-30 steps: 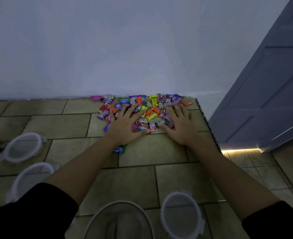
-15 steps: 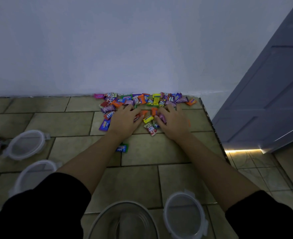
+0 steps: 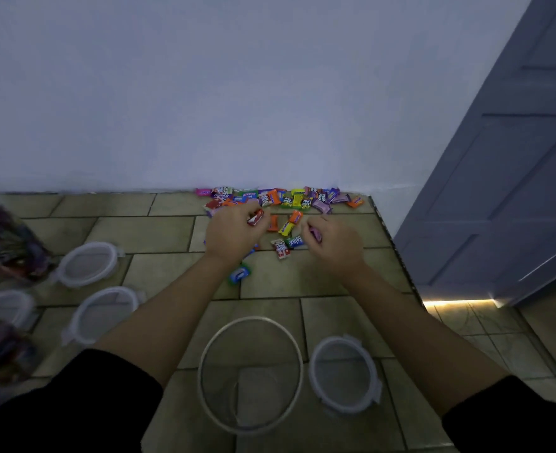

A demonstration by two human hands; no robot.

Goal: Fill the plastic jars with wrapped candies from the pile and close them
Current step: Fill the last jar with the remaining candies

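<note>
Lids [image 3: 343, 374] flank the open jar [image 3: 263, 397], candies [image 3: 283, 198] lie ahead, door [image 3: 515, 191] right.

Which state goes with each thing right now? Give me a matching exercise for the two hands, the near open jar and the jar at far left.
Column one:
1. left hand
2. right hand
3. open jar
4. far-left jar

Column two:
A. already holds candies
B. grips a red candy
C. empty, no lid on
D. grips a purple candy

Pairs: 1-B, 2-D, 3-C, 4-A.
</note>
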